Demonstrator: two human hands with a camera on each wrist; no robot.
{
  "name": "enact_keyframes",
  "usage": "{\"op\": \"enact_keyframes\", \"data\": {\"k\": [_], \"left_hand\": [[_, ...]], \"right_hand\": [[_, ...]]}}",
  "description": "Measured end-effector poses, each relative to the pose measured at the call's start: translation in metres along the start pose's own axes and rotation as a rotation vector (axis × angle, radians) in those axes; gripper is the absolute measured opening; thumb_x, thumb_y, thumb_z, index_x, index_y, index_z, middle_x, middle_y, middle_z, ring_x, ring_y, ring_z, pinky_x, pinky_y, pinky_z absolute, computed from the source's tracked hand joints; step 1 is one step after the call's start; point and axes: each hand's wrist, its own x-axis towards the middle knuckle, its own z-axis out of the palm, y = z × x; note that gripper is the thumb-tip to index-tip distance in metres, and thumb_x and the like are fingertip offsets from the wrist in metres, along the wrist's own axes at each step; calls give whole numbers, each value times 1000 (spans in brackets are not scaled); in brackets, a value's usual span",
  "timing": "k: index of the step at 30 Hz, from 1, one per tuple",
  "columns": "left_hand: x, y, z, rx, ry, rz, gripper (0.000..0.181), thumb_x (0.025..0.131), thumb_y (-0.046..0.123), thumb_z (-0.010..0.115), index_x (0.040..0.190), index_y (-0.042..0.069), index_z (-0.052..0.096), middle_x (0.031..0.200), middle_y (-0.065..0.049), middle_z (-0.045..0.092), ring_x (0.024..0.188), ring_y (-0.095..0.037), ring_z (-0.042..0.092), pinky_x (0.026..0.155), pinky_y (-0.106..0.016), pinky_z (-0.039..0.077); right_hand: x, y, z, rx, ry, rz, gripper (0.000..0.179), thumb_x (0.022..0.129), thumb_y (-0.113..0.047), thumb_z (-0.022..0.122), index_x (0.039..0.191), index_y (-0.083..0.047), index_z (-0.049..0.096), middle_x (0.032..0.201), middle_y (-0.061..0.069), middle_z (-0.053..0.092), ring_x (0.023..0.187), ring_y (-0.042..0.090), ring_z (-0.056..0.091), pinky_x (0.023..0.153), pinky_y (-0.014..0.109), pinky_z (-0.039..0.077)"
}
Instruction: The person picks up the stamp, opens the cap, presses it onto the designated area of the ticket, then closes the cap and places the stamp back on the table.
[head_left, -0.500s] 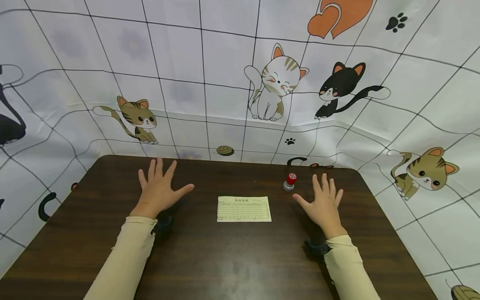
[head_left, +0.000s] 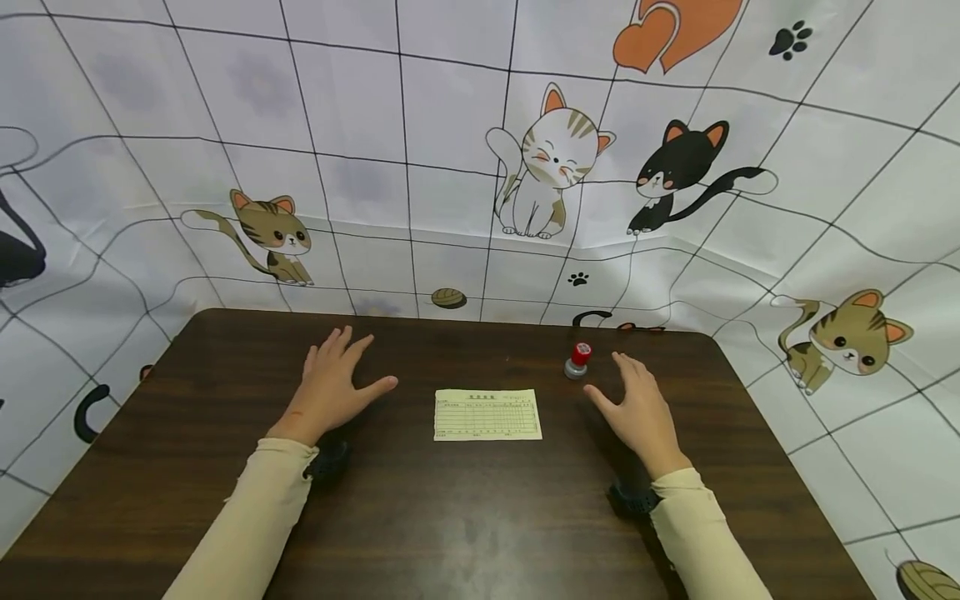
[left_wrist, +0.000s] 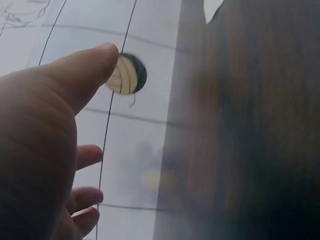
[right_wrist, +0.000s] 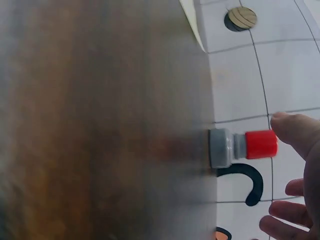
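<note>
A small stamp (head_left: 577, 361) with a red handle and grey base stands upright on the table's far right part. Just right of it, my right hand (head_left: 637, 412) hovers with thumb and fingers apart, holding nothing; the right wrist view shows the stamp's red handle (right_wrist: 261, 144) near the thumb. Left of the stamp lies a pale yellow printed form (head_left: 487, 415), flat on the wood. Farther left, my left hand (head_left: 330, 390) is spread with its thumb toward the form and nothing in it. In the left wrist view its thumb (left_wrist: 90, 70) stands away from the fingers.
The dark brown wooden table (head_left: 420, 517) has rounded far corners. Behind and beside it hangs a white sheet (head_left: 360, 192) with grid lines and cartoon cats. Each wrist wears a dark band (head_left: 634, 498).
The fingers of both hands have drawn closer together and relaxed from a wide spread. My left hand has shifted slightly right. The stamp and the form lie where they were.
</note>
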Motion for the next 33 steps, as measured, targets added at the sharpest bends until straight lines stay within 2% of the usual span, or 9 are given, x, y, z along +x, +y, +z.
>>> {"op": "enact_keyframes", "data": {"k": [4,11,17,22,28,33], "left_hand": [[-5,10,5,-23,-57,43,89,94,58,69,158,3,40,164,-29,28,153,-49,19,121,-70,13],[-9,31,19,-46,-92,121,84,92,57,72,155,7,47,160,-24,40,152,-45,27,120,-71,7],[-10,43,31,-34,-149,171,86,89,55,77,155,8,48,160,-22,40,153,-43,27,122,-68,12],[-9,53,39,-43,-207,205,88,87,54,79,155,8,47,161,-21,38,153,-42,27,124,-64,14],[-7,63,46,-37,-230,218,89,86,53,81,154,7,48,160,-20,41,152,-41,30,125,-61,13],[-6,69,50,-67,-250,190,86,85,54,82,154,15,51,158,-17,42,148,-41,37,120,-61,29]], "right_hand": [[1,1,3,27,-15,-9,77,98,-46,69,153,2,44,153,25,45,140,44,45,112,63,39],[8,-5,-3,63,-19,-22,71,98,-38,72,150,3,47,147,26,50,132,45,52,108,62,43],[15,-10,-6,50,-61,-28,72,98,-38,72,152,1,45,147,25,50,127,44,55,103,62,47],[25,-15,-7,61,-91,-25,71,98,-32,73,153,2,43,146,27,49,132,45,51,107,62,44],[38,-17,-5,57,-118,-28,67,98,-29,72,152,3,44,145,27,51,134,45,50,111,61,41],[46,-17,2,59,-122,-37,64,99,-25,71,151,2,46,147,28,51,137,46,48,114,61,38]]}}
